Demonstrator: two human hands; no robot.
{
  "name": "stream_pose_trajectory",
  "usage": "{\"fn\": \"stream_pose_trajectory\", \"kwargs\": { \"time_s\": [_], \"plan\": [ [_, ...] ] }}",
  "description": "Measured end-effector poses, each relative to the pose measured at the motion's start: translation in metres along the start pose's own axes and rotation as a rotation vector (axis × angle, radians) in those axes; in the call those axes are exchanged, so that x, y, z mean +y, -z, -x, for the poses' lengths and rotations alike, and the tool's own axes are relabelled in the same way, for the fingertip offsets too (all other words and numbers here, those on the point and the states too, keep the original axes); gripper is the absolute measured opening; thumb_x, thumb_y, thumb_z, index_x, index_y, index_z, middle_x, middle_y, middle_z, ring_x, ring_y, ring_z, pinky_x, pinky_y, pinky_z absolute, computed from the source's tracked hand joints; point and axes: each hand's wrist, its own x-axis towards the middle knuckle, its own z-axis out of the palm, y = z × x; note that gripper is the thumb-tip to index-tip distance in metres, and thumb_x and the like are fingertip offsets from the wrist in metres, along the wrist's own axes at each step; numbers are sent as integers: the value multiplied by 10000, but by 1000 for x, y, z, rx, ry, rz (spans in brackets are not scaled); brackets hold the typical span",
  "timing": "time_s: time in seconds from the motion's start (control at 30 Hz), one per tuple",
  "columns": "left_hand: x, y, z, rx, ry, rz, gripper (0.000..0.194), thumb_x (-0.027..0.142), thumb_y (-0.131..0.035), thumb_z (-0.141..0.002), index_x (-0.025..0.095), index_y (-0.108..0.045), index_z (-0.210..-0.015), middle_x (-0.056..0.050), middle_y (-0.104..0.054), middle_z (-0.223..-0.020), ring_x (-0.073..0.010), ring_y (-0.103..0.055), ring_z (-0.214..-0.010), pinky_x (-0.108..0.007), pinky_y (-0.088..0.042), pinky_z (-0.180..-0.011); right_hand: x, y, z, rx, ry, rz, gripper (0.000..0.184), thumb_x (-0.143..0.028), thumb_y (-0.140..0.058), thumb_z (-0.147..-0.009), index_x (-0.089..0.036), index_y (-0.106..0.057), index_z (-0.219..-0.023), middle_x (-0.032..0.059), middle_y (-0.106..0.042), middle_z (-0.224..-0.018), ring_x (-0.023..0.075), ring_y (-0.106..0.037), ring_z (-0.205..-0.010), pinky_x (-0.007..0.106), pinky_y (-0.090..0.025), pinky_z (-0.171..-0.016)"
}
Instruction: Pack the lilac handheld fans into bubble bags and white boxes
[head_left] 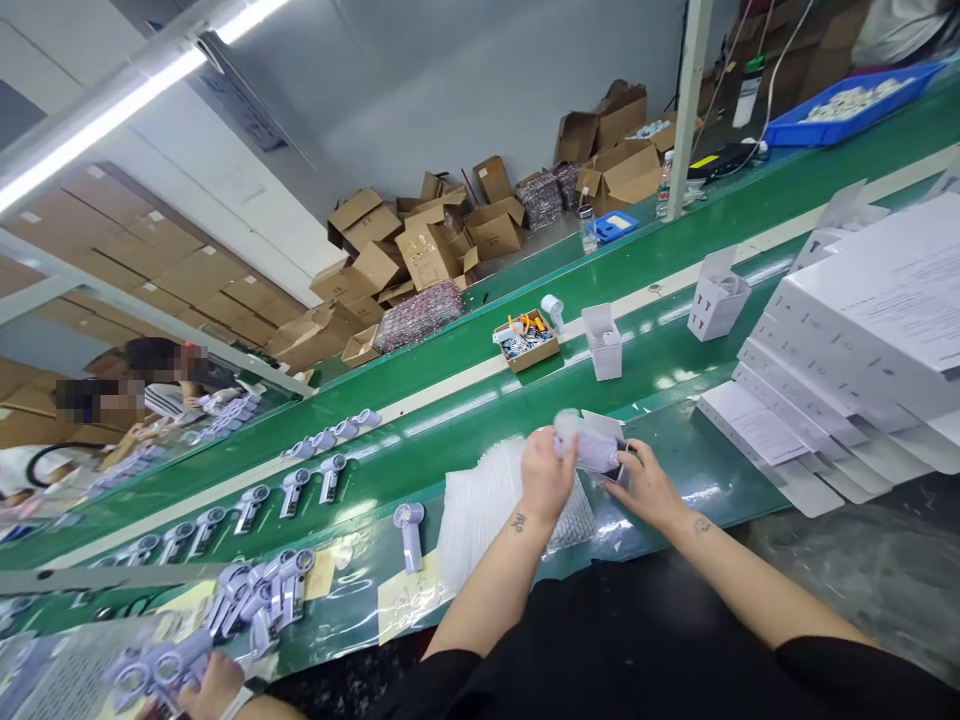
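Observation:
My left hand [544,470] is closed around a pale purple handheld fan [592,450] that looks wrapped in clear bubble film. My right hand [641,482] grips a small white box [606,424], its flap up and its opening against the fan's lower end; how far the fan sits inside is hidden. Under my left forearm lies a stack of bubble-wrap bags [480,510]. A single unwrapped purple fan [409,535] rests left of the bags, by a yellow paper sheet [397,605].
White cartons with printed sheets [795,420] are stacked at right. Open white boxes [604,345] and a parts box [529,342] stand along the green line. At lower left, a co-worker's hand [214,688] holds purple fans beside a fan pile [259,595]. More people sit farther left.

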Motion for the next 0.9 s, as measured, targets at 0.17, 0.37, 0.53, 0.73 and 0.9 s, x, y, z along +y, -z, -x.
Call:
{"fn": "stream_pose_trajectory", "kwargs": {
  "time_s": [0.17,0.37,0.53,0.73,0.9],
  "plan": [
    [30,-28,16,-322,-245,-426,268,362,-522,-846,169,-566,-1027,-118,-555,-914,-252,-516,-887,-363,-453,-753,18,3,3,27,-1,-147,417,-360,-663,-692,-243,-460,-1038,117,-442,-1192,282,-449,-1158,486,-419,-955],
    [21,-39,38,-420,-432,-405,519,500,-486,-846,260,-441,-1304,-105,-510,-1262,-373,-293,-1263,-642,-122,-1025,29,9,6,-76,75,-247,422,-334,-634,-728,-240,-407,-1071,130,-422,-1213,265,-451,-1155,485,-410,-962],
    [15,-33,39,-414,-265,-297,556,571,-498,-810,269,-489,-1277,-90,-506,-1302,-403,-217,-1307,-685,-39,-1014,14,26,-26,-166,23,-277,423,-347,-629,-732,-236,-443,-1095,117,-448,-1238,273,-455,-1159,441,-415,-949],
    [-29,32,49,-55,177,129,334,408,-447,-882,190,-659,-1021,-104,-637,-1077,-243,-507,-1104,-436,-334,-999,-4,25,-151,-250,3,-115,576,-306,-676,-664,-223,-402,-1163,89,-545,-1129,255,-558,-981,359,-444,-831],
    [-129,101,81,485,809,378,358,463,-508,-801,144,-663,-758,-63,-660,-766,-186,-600,-791,-297,-458,-749,-5,-34,-246,-358,-54,-39,589,-246,-707,-634,-190,-417,-1143,99,-618,-968,279,-604,-860,350,-425,-733]
  ]
}}
